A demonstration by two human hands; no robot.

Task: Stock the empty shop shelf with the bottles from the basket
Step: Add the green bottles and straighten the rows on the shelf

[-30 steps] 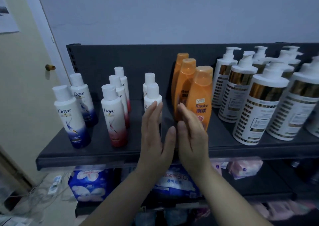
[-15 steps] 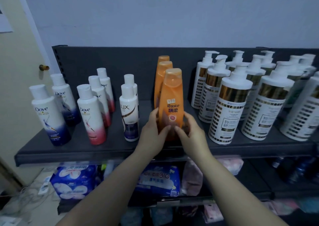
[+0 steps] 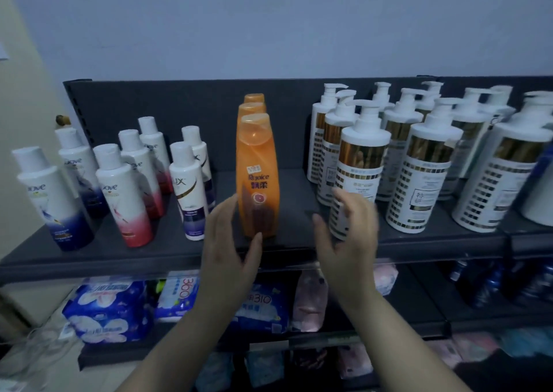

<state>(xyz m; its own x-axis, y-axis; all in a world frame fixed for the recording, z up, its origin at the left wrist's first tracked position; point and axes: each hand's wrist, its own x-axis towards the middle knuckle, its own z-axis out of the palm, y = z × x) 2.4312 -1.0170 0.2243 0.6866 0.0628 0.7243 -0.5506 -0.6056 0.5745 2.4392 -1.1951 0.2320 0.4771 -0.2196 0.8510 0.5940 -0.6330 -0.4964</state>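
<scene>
An orange Rejoice bottle stands upright at the front of the dark grey shelf, with two more orange bottles in a row behind it. My left hand hovers just left of its base, fingers straight and holding nothing. To the bottle's right, my right hand is blurred, fingers spread, a gap between it and the bottle. White Dove bottles and a Lux bottle stand on the left. White and gold pump bottles fill the right. No basket is in view.
A lower shelf holds blue and white packs and pink packs. A grey wall rises behind the shelf, and a cream door with a brass knob is at the left.
Both hands held the front orange bottle half a second ago; now they have let go and moved apart, the right hand shifting rightwards. The bottle stands alone.
</scene>
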